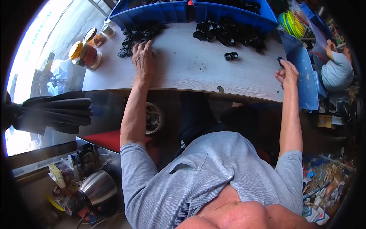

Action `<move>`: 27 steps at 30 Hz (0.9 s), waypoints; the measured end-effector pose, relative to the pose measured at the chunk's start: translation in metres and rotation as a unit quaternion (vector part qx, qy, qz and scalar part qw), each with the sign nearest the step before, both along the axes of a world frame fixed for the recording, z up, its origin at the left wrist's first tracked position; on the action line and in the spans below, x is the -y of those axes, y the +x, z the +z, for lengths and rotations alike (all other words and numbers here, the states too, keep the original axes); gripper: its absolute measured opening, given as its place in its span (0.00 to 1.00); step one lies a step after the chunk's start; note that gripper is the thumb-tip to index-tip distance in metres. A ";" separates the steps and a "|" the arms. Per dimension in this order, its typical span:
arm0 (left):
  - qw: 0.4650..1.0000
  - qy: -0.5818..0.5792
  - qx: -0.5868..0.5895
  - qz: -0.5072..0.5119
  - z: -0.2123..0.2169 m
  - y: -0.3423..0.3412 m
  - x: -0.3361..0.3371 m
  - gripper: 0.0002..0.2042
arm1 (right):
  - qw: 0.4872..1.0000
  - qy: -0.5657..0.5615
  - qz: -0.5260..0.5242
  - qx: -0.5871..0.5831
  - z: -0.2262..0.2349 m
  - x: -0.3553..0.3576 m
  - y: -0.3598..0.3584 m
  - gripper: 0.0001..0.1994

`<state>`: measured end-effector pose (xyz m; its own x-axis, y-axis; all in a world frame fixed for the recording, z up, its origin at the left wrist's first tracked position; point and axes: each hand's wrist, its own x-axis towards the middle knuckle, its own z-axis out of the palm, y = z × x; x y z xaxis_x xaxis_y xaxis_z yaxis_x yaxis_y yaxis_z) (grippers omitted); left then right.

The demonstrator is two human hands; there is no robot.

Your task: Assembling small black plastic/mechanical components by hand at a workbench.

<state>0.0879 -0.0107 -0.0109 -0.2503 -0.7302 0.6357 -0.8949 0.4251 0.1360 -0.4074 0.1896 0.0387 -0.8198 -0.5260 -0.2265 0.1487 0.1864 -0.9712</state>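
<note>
The left hand [143,57] lies palm down on the tabletop [190,72], fingers spread and holding nothing. Its fingertips touch the near side of a pile of black plastic clips [139,36] by the far left corner of the tabletop. The right hand [288,74] is at the right edge of the tabletop, its grip closed on a small black clip [280,61] pinched between thumb and fingertips. A single black clip [230,56] lies alone on the tabletop, right of centre, well apart from both hands. A second, larger pile of black clips [228,32] sits along the far edge. Two blue bins [160,11] stand against the far edge behind the piles. Another blue bin [305,72] stands just beside the right edge. Jars with yellow lids [85,53] stand at the left edge.
</note>
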 end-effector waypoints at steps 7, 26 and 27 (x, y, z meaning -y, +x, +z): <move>0.999 0.016 -0.016 -0.029 -0.003 0.004 0.011 0.17 | 0.987 0.042 0.153 -0.030 0.009 0.005 0.039 0.29; 0.975 0.011 -0.141 -0.174 0.012 -0.055 -0.025 0.12 | 0.889 0.182 0.372 -0.197 0.011 0.059 0.139 0.19; 0.974 0.010 -0.141 -0.175 0.011 -0.055 -0.023 0.12 | 0.887 0.177 0.374 -0.205 0.009 0.059 0.138 0.18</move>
<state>0.0332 0.0127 0.0000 -0.3044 -0.6444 0.7015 -0.6208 0.6928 0.3670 -0.2697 0.1309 0.0474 -0.3234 -0.9129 -0.2491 -0.4969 0.3879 -0.7763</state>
